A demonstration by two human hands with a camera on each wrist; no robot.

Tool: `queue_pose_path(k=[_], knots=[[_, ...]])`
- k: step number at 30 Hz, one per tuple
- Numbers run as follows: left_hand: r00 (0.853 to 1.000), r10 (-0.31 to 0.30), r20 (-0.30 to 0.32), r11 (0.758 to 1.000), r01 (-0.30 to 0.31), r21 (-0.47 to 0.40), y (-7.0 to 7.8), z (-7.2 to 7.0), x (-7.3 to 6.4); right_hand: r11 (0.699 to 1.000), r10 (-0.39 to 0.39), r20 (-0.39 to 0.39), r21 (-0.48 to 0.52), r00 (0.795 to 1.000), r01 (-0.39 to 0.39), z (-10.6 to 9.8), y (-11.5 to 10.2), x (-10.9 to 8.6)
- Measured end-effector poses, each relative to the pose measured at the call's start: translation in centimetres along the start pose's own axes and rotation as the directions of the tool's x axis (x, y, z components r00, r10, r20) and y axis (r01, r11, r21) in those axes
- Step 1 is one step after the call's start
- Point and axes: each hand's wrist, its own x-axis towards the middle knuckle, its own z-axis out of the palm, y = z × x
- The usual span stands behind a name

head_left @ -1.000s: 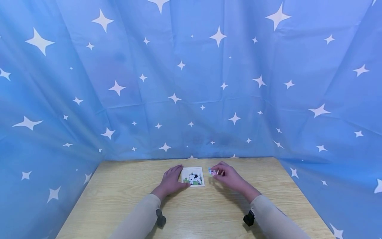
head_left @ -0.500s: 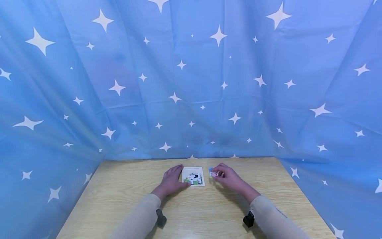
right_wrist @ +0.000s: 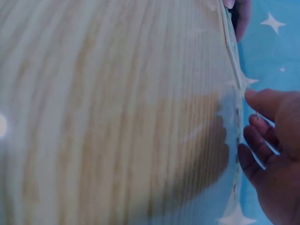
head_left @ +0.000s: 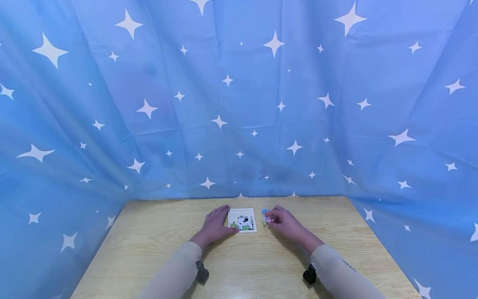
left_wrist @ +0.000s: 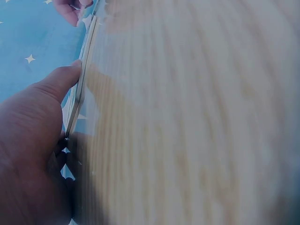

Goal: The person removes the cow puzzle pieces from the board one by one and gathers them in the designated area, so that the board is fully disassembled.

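Observation:
A square white-framed puzzle board [head_left: 240, 213] lies near the table's far edge, with a black-and-white cow on green pictured in its lower part. My left hand [head_left: 214, 224] holds its left side, fingers at the far left corner and thumb at the near edge. In the left wrist view the thumb [left_wrist: 65, 79] meets the board's edge [left_wrist: 80, 93]. Just right of the board, my right hand [head_left: 286, 221] has thumb and fingers at a small puzzle piece [head_left: 266, 219], coloured blue, green and pink. The fingers hide its right part.
The pale wood table [head_left: 239, 261] ends a little beyond the board. A blue curtain [head_left: 239, 162] with white stars hangs behind it and along both sides. Black wrist devices [head_left: 202, 274] sit at the sleeves.
The piece at my right hand has turned flatter and lower, showing more of its picture, and the hand has dropped slightly. The left hand and the board stay put.

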Motion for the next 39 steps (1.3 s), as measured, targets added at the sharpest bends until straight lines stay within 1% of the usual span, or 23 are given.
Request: queue_pose_path(k=[5, 10, 13, 17, 24, 30, 39], knots=[[1.000, 0.000, 0.008, 1.000, 0.000, 0.009, 0.1, -0.2, 0.0, 0.999, 0.047, -0.012, -0.023, 0.999, -0.047, 0.3, 0.0, 0.0], [1.000, -0.002, 0.006, 1.000, 0.002, -0.007, -0.4, 0.2, 0.2, 0.993, 0.107, -0.021, -0.038, 0.994, -0.107, 0.7, 0.0, 0.2], [1.000, 0.001, 0.002, 1.000, -0.001, -0.015, -0.5, 0.3, 0.3, 0.991, 0.120, -0.032, -0.049, 0.992, -0.122, 0.9, -0.1, 0.3], [1.000, -0.001, 0.002, 1.000, 0.001, -0.008, -0.6, 0.3, 0.3, 0.991, 0.125, -0.042, -0.048, 0.991, -0.127, 0.8, -0.2, 0.3], [1.000, 0.003, 0.001, 1.000, -0.003, 0.006, -0.7, 0.4, 0.4, 0.988, 0.146, -0.026, -0.055, 0.989, -0.148, 0.7, -0.4, 0.5], [1.000, 0.006, 0.000, 1.000, -0.006, 0.009, -1.0, 0.5, 0.4, 0.987, 0.141, -0.022, -0.076, 0.990, -0.143, 0.7, -0.4, 0.7], [1.000, 0.005, 0.002, 1.000, -0.005, 0.015, -1.0, 0.5, 0.5, 0.987, 0.142, -0.024, -0.076, 0.990, -0.144, 0.6, -0.6, 0.7]])
